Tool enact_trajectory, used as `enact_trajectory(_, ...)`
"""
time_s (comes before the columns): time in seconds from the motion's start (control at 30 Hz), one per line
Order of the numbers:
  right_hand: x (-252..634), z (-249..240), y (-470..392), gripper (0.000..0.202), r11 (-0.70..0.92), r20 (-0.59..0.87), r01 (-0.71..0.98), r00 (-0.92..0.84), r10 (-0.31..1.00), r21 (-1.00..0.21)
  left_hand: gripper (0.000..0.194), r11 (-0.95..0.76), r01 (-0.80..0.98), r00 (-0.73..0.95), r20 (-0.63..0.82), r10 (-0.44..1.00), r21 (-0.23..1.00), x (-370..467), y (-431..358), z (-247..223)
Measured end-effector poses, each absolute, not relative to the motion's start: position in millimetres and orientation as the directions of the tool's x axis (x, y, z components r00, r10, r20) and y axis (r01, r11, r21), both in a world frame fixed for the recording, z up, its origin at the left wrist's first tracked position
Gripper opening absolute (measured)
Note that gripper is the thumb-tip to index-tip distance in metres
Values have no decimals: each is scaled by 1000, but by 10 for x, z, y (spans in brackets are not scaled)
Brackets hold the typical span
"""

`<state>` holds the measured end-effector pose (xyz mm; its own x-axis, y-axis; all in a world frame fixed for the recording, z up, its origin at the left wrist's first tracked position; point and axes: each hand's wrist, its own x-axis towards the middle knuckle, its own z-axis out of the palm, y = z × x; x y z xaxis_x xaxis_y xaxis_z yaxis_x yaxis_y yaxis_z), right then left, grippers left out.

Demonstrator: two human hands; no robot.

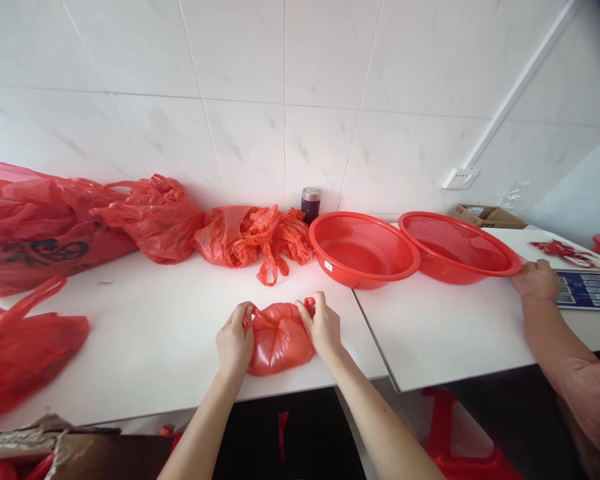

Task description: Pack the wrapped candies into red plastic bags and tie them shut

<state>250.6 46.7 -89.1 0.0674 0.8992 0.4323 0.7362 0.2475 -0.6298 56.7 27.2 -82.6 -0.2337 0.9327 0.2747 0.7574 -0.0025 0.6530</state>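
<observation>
A small, puffed-out red plastic bag (281,340) rests on the white table near its front edge, between my two hands. My left hand (235,339) is closed round the gathered plastic at the bag's upper left corner. On the other side, my right hand (323,325) pinches the bag's upper right corner, where a bit of red plastic pokes out above the fingers. The bag looks swollen and creased toward its middle; its contents cannot be made out through the plastic. Just behind it lies a heap of crumpled red plastic bags (253,237).
Two red colanders (365,277) (460,270) stand at the right, with a co-worker's hand (537,283) at the far one's rim. A dark flask (311,205) is by the wall. Filled red bags (157,223) line the left. A cardboard box (105,457) sits lower left; a scale (587,289) lies right.
</observation>
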Motion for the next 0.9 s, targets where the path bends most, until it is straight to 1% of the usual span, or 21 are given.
enact_trajectory(0.1,2582,-890,578,27,146,371,799,102,923,-583,27,-2,819,-182,263,948,573,514,390,-837)
enact_trajectory(0.23,2615,-966,720,24,6,269,857,155,951,-516,29,17,889,-114,185,976,458,502,542,-866)
enact_trajectory(0.33,2606,-1030,840,19,-48,221,872,176,959,-487,30,32,921,-87,125,988,389,508,669,-888)
enact_trajectory(0.43,2585,-1062,957,17,-71,195,890,176,965,-450,32,52,939,-90,97,991,340,517,772,-910)
enact_trajectory(0.67,2529,-1110,1038,18,-92,211,921,182,960,-378,33,88,961,-120,109,987,264,562,821,-940)
enact_trajectory(0.8,2518,-1120,1029,21,-138,227,913,238,944,-384,32,140,959,-166,89,982,247,556,814,-929)
enact_trajectory(0.9,2530,-1117,1037,22,-184,240,894,299,924,-407,32,195,944,-220,68,973,267,512,761,-914)
